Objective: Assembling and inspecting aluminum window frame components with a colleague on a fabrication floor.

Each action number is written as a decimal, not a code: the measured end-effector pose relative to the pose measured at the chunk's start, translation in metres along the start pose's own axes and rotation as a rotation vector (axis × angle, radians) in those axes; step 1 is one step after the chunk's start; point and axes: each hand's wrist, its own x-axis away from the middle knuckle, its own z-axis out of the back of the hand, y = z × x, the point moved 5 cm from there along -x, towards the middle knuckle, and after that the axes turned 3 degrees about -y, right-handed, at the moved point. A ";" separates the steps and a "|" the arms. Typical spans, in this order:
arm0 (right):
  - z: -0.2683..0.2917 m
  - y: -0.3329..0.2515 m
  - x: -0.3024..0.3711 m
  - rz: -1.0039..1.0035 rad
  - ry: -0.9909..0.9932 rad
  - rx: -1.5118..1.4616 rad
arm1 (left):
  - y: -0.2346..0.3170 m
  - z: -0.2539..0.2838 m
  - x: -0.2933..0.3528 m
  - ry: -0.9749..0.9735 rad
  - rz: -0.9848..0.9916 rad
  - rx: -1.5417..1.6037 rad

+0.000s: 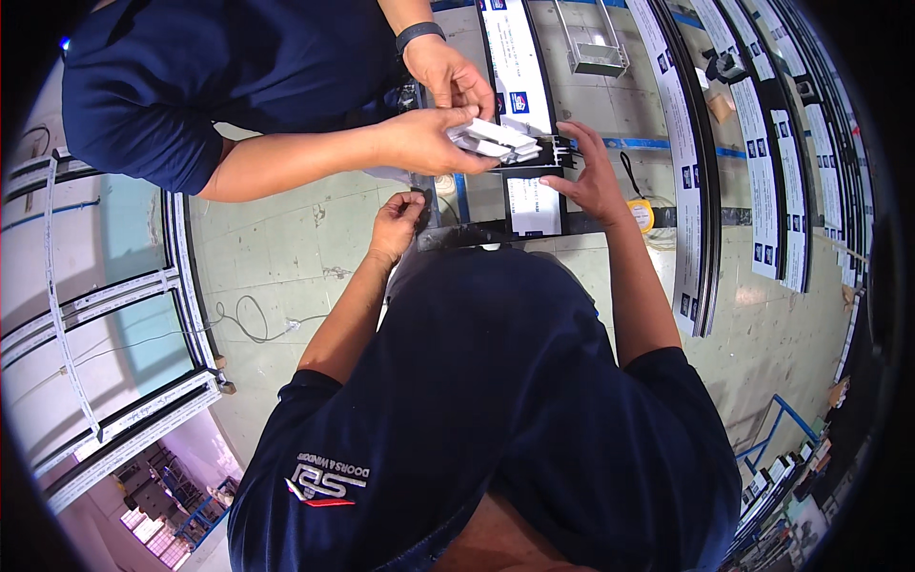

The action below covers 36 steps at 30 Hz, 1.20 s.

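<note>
My left hand (pixel 395 229) is closed in a pinch beside the dark bench edge; whatever lies between its fingers is too small to make out. My right hand (pixel 596 181) is open, thumb and fingers spread around the near side of a short black profile end (pixel 560 153). Whether its fingertips touch that piece is unclear. Across from me, a co-worker's hands (pixel 424 141) hold several white, angular profile pieces (pixel 494 140) just left of the black end. Under these hands lies a long black profile with white film (pixel 534 205).
A yellow tape measure (pixel 640 215) lies to the right of my right hand. Long film-covered profiles (pixel 681 162) stand in rows further right. A metal bracket-like frame (pixel 599 59) is at the top. Large framed panels (pixel 105 315) stand left, near a loose cable (pixel 253 324) on the floor.
</note>
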 end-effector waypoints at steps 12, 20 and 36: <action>-0.013 0.010 -0.005 0.033 -0.021 -0.060 | 0.000 0.003 -0.001 0.002 -0.018 -0.034; -0.001 -0.007 -0.002 0.036 0.054 0.002 | -0.006 0.006 0.000 0.008 0.032 0.017; -0.008 0.028 0.037 -0.221 0.047 -0.129 | -0.003 0.004 -0.008 0.033 -0.013 -0.042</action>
